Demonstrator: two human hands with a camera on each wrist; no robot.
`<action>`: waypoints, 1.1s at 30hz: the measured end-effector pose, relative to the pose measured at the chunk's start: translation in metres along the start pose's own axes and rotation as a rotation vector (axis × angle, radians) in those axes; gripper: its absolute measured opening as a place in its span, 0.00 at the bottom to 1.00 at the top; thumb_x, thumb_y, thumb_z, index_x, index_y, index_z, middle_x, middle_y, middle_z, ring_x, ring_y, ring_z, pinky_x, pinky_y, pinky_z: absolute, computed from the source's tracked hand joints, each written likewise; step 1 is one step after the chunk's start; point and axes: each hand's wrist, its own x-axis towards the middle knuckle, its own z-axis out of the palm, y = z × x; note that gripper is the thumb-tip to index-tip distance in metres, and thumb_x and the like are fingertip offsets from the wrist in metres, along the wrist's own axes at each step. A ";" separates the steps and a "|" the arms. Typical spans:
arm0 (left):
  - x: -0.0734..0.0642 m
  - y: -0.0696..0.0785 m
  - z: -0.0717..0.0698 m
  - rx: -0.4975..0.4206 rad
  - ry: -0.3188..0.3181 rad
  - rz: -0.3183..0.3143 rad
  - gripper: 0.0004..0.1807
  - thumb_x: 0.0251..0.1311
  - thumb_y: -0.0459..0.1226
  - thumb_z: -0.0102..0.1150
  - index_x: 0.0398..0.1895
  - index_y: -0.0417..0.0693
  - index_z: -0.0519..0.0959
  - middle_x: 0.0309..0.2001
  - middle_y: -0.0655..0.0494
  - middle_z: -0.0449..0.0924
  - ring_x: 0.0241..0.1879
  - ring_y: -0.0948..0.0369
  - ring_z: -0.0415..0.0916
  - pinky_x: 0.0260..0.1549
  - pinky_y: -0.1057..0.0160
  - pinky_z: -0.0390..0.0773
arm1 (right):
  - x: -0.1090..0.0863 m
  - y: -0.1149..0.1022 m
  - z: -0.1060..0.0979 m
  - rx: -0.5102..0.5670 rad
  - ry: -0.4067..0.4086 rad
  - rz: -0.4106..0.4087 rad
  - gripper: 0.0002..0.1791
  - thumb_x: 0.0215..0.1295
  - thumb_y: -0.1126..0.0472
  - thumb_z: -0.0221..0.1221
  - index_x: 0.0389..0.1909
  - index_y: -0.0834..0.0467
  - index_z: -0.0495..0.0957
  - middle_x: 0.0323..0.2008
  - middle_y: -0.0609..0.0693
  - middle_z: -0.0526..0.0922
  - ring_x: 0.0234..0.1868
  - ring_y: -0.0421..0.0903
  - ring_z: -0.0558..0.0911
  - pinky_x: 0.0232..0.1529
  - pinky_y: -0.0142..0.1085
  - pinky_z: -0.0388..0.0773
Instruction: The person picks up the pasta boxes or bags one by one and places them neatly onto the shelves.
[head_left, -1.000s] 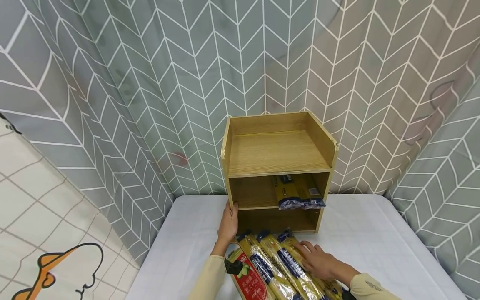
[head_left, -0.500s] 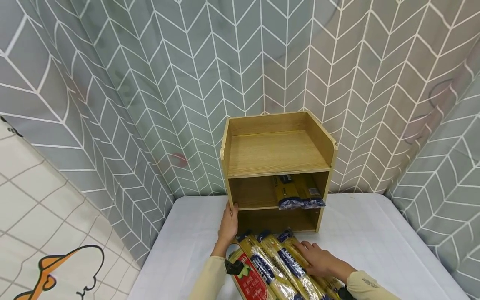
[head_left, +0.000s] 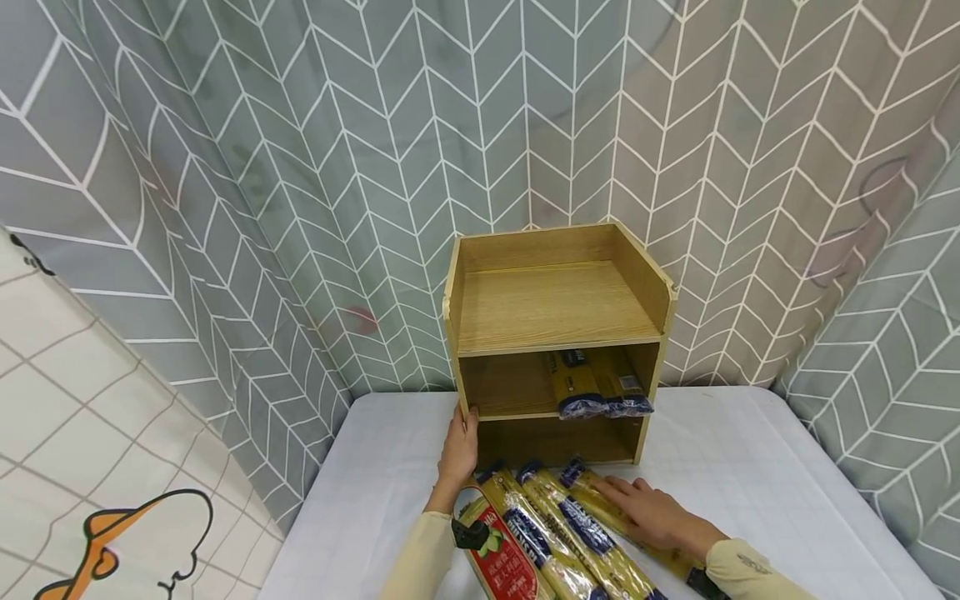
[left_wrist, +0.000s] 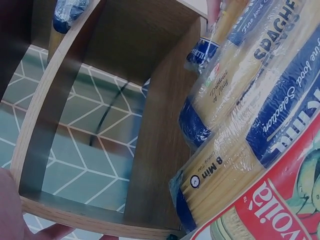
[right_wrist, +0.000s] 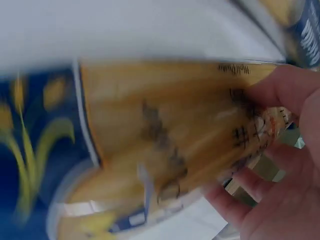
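My left hand (head_left: pixel 458 454) grips the lower left side panel of a small wooden shelf (head_left: pixel 558 308); its fingertips show past the panel edge in the left wrist view. My right hand (head_left: pixel 660 517) holds the rightmost spaghetti pack (head_left: pixel 596 497), thumb on one face and fingers along its other edge in the right wrist view, where the pack (right_wrist: pixel 165 135) is blurred. Left of it, two more yellow-and-blue spaghetti packs (head_left: pixel 536 542) lie slanted before the shelf. A red package (head_left: pixel 504 562) with green pictures lies beside them, partly under my left wrist.
Two yellow packs (head_left: pixel 581 385) lie on the middle shelf's right side, their blue ends jutting past the edge. The shelf stands on a white-covered table (head_left: pixel 742 467). Behind hangs a grey chevron curtain (head_left: pixel 555 117).
My right hand has shifted slightly right with the rightmost spaghetti pack, widening the gap to the pack beside it. My left hand keeps its place on the shelf.
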 end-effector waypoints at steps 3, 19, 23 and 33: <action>0.000 0.000 0.000 -0.004 -0.001 0.003 0.33 0.83 0.51 0.33 0.81 0.41 0.55 0.71 0.30 0.67 0.71 0.33 0.66 0.67 0.30 0.66 | -0.003 0.008 0.001 -0.063 0.044 -0.013 0.37 0.66 0.66 0.63 0.76 0.49 0.66 0.68 0.65 0.74 0.53 0.64 0.78 0.35 0.50 0.77; 0.000 0.001 0.000 0.004 -0.006 -0.005 0.33 0.82 0.51 0.34 0.81 0.41 0.56 0.72 0.30 0.67 0.71 0.32 0.66 0.67 0.30 0.67 | -0.028 0.038 0.018 -0.204 0.166 0.021 0.47 0.65 0.32 0.60 0.77 0.53 0.63 0.67 0.55 0.77 0.62 0.57 0.78 0.45 0.56 0.79; 0.000 0.002 0.001 0.000 -0.005 -0.005 0.33 0.82 0.51 0.34 0.81 0.42 0.55 0.73 0.31 0.66 0.72 0.33 0.65 0.68 0.31 0.66 | -0.036 0.047 0.018 -0.199 0.207 0.080 0.55 0.56 0.23 0.62 0.74 0.58 0.67 0.63 0.55 0.79 0.60 0.58 0.79 0.42 0.58 0.80; 0.000 0.003 0.001 0.013 -0.010 -0.025 0.34 0.82 0.53 0.32 0.82 0.44 0.54 0.75 0.33 0.64 0.72 0.33 0.65 0.67 0.29 0.66 | -0.051 0.063 0.013 -0.210 0.166 0.047 0.50 0.58 0.23 0.60 0.67 0.58 0.73 0.63 0.53 0.77 0.59 0.55 0.77 0.42 0.47 0.79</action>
